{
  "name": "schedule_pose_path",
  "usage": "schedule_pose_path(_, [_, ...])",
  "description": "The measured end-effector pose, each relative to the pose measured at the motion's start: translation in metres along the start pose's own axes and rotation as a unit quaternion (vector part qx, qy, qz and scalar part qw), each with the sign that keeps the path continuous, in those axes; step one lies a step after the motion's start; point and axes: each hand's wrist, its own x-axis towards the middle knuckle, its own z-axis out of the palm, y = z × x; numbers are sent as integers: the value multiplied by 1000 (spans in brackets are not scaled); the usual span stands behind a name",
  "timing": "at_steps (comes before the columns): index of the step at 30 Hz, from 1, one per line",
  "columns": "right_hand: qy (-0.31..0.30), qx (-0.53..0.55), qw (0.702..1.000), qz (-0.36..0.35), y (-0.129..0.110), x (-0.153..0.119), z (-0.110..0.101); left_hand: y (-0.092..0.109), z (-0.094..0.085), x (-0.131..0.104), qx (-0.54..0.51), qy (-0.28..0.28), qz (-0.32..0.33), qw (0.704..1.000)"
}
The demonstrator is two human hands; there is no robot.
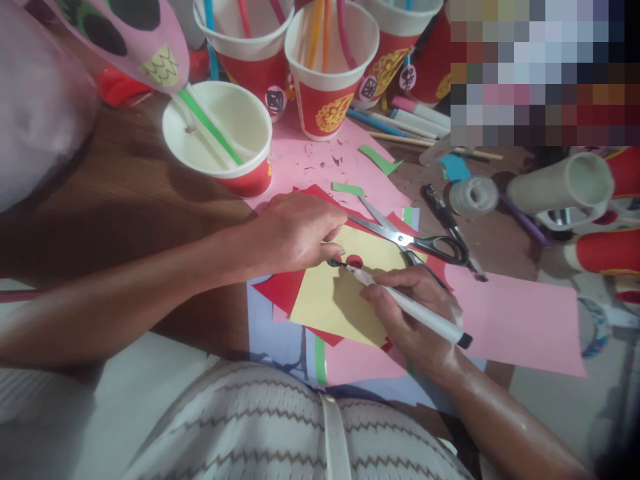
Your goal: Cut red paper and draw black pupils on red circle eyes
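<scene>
My right hand is closed around a white marker, its black tip touching a small paper circle that is darkened with ink. With curled fingers and the thumb at the circle's edge, my left hand holds that circle against a pale yellow sheet. Beside it on the sheet lies a red circle with a dark mark. Scissors with black handles rest partly open across the sheet's upper right edge. Red paper sticks out under the yellow sheet.
Paper cups with coloured sticks stand at the back. A nearer cup holds a pink cutout on a green stick. Pink paper extends right. A black pen, a clear roll and a white container lie right.
</scene>
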Motion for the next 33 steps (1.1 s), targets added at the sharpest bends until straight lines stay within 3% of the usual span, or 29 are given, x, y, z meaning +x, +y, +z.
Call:
schedule_pose_path(5, [-10, 0, 1000, 3, -1, 0, 0, 1, -4, 0, 4, -35, -5, 999])
schedule_pose_path(10, [-18, -8, 1000, 4, 0, -1, 0, 2, 1, 3, 15, -11, -34, 999])
schedule_pose_path(26, [-43, 21, 998, -29, -2, 2, 3, 0, 2, 2, 8, -2, -15, 1000])
schedule_pose_path(33, [-17, 34, 999, 26, -4, -1, 1, 1, 0, 2, 8, -17, -22, 1000])
